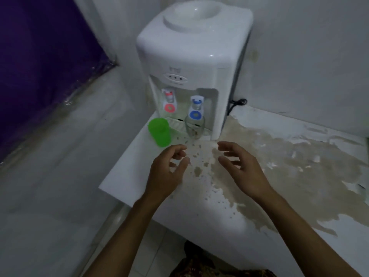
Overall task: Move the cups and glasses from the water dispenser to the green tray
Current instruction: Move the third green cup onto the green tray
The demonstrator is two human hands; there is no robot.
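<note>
Here, a white water dispenser (191, 62) stood at about twelve o'clock on a white counter (229, 212), pushed back against the wall. Its red tap (170, 102) sat on the left of the recess and its blue tap (196, 109) on the right. A green cup (159, 131) stood upright at roughly eleven o'clock from the hands, just left of the drip tray (176, 125) and near the counter's left edge. A clear glass (194, 127) stood directly under the blue tap, at about twelve o'clock from the hands; it looked to rest on the drip tray's front right part, though the dim, blurred view made its footing hard to judge.

Both bare hands hovered over the counter, apart from each other and holding nothing. The left hand (169, 168) had its fingers curled loosely and spread, its fingertips near the green cup but not touching it. The right hand (241, 168) was likewise spread wide, its fingers reaching toward eleven o'clock, close to the glass yet clear of it.

A large brownish stain (279, 166) spread across the counter from three to five o'clock. A black power cord (237, 103) looped at the dispenser's right rear. A purple surface (40, 62) filled the far left at ten o'clock.
</note>
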